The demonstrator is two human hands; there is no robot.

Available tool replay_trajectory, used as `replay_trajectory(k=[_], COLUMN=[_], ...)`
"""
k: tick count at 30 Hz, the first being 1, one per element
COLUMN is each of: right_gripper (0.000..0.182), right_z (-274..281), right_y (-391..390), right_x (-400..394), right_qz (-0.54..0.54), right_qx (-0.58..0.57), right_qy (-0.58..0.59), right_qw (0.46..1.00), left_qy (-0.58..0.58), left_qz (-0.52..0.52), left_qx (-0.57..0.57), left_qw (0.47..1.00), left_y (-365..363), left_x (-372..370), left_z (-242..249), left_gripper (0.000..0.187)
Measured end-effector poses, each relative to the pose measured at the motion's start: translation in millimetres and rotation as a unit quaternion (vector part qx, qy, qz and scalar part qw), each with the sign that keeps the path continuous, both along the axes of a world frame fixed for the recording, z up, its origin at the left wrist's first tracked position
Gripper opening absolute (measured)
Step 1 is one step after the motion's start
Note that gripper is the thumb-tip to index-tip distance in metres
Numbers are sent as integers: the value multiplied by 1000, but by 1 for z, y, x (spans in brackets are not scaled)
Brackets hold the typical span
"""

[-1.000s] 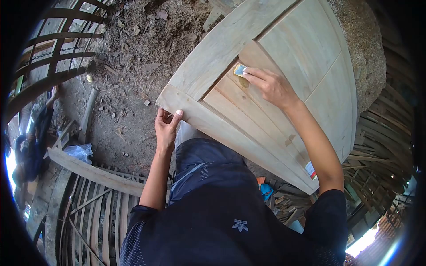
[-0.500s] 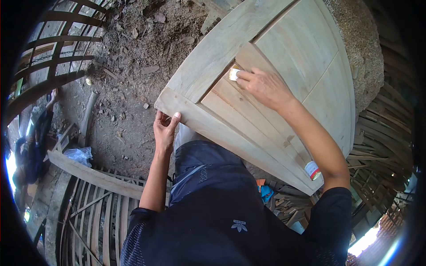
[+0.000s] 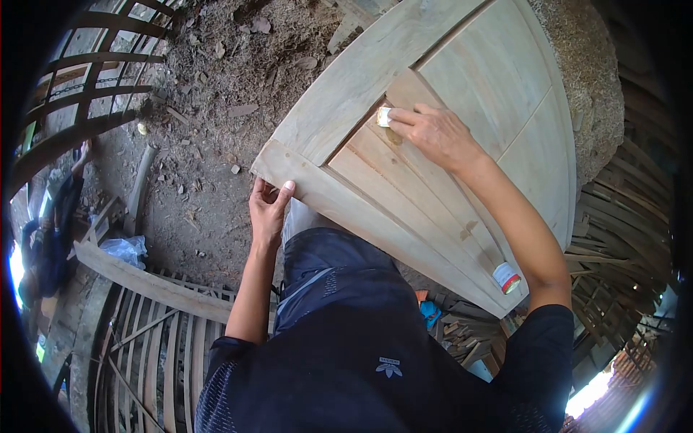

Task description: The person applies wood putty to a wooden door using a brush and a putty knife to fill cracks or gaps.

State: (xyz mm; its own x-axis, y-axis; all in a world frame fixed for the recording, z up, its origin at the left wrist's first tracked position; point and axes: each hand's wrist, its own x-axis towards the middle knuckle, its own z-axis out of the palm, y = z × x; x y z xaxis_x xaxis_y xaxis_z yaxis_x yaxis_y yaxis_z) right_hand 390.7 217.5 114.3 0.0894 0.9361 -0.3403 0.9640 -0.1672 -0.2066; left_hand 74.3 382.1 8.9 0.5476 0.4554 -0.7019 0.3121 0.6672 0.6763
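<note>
A large pale wooden door panel (image 3: pixel 332 123) with a curved edge and recessed boards lies in front of me. My left hand (image 3: pixel 270 209) grips its near left corner, thumb on top and the other fingers partly hidden at the edge. Over the recessed boards, my right hand (image 3: pixel 437 137) pinches a small flat white piece (image 3: pixel 384 117), whose exact kind I cannot make out, against the wood at the groove. Darker damp-looking patches mark the boards near it. A small can (image 3: pixel 507 277) with a white and red label rests on the panel beside my right forearm.
Coarse debris and leaves cover the ground (image 3: pixel 209 144) at left. A curved plank (image 3: pixel 151 283) and slatted wooden frames (image 3: pixel 166 353) stand at lower left. Stacked wood strips (image 3: pixel 624 202) line the right side. Another person (image 3: pixel 54 224) is at the far left.
My right hand has shifted slightly to the right and up with the white piece. My left hand keeps its place on the corner.
</note>
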Motion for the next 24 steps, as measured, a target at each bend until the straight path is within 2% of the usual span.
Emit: replay_trajectory(k=[3,5,6,8,9,12,14,18,20,24], right_gripper=[10,10,10,11,11,12,11,13,27,29], right_z=[6,33,30,20,16,8,13,23,15,7], right_y=[0,9,8,5,6,9,0,2,7,-5], right_x=[3,1,0,-3,-5,-12,-10,-5,-10,-20], right_qz=[-30,-73,-73,6,3,-25,-82,-97,-120,-192], right_qx=[11,-120,-120,-12,-12,6,-88,-136,3,-39], right_qy=[-11,-49,-50,-32,-35,14,-31,-38,-3,30], right_qw=[999,989,989,999,999,1000,992,985,993,980], left_qy=[-5,-3,-3,-7,-10,2,7,-15,-13,-5], left_qz=[1,4,7,6,5,3,6,11,8,9], left_qx=[-3,-2,-2,-9,-13,-4,-5,-6,-4,6], left_qw=[1000,1000,1000,1000,1000,1000,1000,1000,1000,1000], left_y=[0,0,-1,-1,0,0,-1,-1,-2,-1], left_x=[1,0,1,1,2,1,0,1,1,3], left_z=[1,2,2,3,3,1,3,1,2,5], left_gripper=[58,58,58,59,59,60,60,58,58,56])
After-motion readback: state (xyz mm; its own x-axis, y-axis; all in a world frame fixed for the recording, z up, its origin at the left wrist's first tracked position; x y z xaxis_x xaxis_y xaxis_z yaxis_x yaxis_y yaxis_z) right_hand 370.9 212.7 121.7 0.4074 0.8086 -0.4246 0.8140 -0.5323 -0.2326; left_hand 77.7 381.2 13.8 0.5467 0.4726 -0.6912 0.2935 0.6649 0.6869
